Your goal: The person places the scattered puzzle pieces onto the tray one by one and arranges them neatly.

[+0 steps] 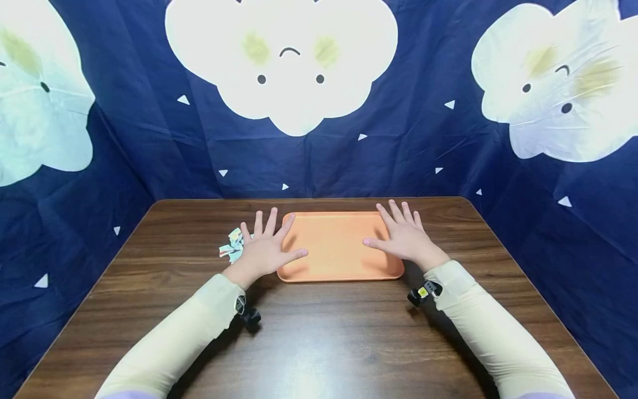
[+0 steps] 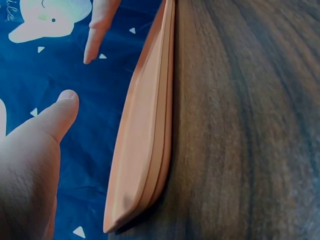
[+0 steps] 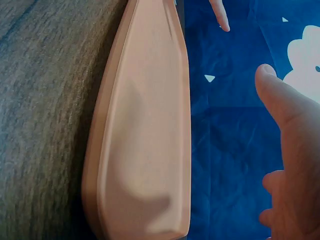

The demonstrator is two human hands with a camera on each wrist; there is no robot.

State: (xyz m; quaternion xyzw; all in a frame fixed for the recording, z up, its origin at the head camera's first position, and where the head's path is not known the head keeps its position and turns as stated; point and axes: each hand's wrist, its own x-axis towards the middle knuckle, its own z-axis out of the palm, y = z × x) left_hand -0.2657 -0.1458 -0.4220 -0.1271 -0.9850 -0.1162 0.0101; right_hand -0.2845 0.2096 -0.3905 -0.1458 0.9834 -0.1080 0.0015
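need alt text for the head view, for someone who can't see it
A person's left hand and right hand, fingers spread, hover at opposite ends of an orange tray on a brown wood-grain table. Pale-blue patterned pieces lie partly hidden by the left hand, and a dark blue backdrop with white cloud shapes hangs behind.
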